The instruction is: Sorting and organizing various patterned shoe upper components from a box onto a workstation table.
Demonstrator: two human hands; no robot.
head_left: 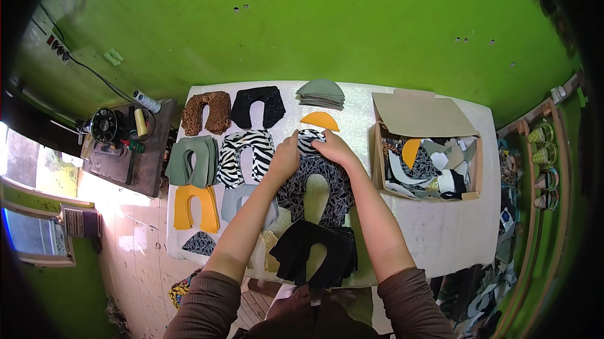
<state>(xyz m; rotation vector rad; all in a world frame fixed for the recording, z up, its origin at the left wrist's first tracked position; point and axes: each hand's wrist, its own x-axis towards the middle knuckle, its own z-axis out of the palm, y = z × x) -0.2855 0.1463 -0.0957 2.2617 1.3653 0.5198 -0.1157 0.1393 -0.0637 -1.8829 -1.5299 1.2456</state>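
While both hands meet over the table [440,238], the left hand [286,158] and the right hand [333,148] pinch a small zebra piece [308,141] between closed fingers, just above the black-grey cracked-pattern stack [318,191]. I take this stack as the landmark. To its left lie the big zebra stack [246,156], the green stack [192,161] and the yellow piece [195,207]; nearer to the person lies the black stack [318,251]; beyond it an orange half-moon [319,120] and grey pieces [321,92]; to its right stands a cardboard box [428,150] full of scraps.

I think the risk is this: the forearms pass low over the black stack and the landmark stack, so a sleeve or wrist may drag the top layers and disorder them. The thin piece may also slip or fold if the pinch loosens.

The hands cover most of the small zebra piece, so its full shape is not clear. The fingertips themselves are hidden. The contents of the box are too mixed to identify.
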